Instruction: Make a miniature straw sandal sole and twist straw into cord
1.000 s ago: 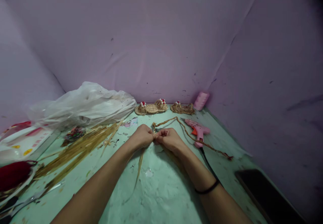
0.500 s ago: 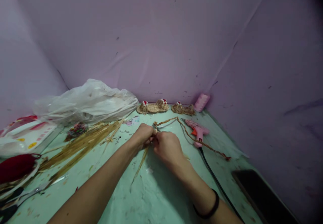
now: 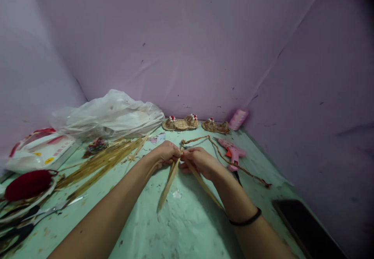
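The right hand (image 3: 200,159), just turned back from knuckles-up, and the left hand (image 3: 166,154) pinch straw strands (image 3: 168,189) at the twisted cord's (image 3: 208,136) near end, mid-table, their tails now visibly spread, apparently keeping each distinct.

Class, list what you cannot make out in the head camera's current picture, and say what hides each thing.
All in the head view:
Meeting point of the pale strands: covered by the left hand and right hand.
Cord of the glue gun: partly hidden behind the right forearm.
Dark slab: cut off by the bottom edge.
Handles of the scissors: cut off by the left edge.
Lettering on the white box: too small and blurred.
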{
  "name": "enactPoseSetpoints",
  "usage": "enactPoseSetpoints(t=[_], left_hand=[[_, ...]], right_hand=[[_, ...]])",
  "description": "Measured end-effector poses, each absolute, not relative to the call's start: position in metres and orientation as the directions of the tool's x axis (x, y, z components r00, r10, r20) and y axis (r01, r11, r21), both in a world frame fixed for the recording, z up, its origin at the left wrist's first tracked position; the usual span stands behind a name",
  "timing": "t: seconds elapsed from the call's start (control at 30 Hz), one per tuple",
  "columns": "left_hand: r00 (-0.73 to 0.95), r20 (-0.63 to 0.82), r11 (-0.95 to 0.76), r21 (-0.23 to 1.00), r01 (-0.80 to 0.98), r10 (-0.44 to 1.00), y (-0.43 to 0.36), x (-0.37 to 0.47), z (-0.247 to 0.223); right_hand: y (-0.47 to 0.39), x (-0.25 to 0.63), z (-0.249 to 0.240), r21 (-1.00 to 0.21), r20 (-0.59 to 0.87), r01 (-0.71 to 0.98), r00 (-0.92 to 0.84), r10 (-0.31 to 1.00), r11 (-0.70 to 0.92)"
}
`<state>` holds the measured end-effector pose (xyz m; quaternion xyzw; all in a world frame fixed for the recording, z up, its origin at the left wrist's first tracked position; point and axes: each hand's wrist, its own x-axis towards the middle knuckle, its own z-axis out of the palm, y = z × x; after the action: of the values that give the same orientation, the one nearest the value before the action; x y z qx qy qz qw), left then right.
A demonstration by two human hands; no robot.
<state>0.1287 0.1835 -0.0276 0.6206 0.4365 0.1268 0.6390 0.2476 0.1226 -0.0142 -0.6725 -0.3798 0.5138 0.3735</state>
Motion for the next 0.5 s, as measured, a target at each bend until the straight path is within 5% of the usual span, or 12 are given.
enactPoseSetpoints(t=[0.3,0.5], left_hand=[[0.551,-0.405,0.008,0.811,0.585,0.730,0.181,0.125,-0.016],[0.351,-0.224,-0.256,0.365,0.895,0.909,0.150,0.137,0.003]], right_hand=[[0.128,0.247,-0.041,-0.921,-0.365,0.070,0.195,0.910,-0.384],[0.125,0.242,-0.050,-0.945,-0.323,-0.049,0.293,0.900,-0.323]])
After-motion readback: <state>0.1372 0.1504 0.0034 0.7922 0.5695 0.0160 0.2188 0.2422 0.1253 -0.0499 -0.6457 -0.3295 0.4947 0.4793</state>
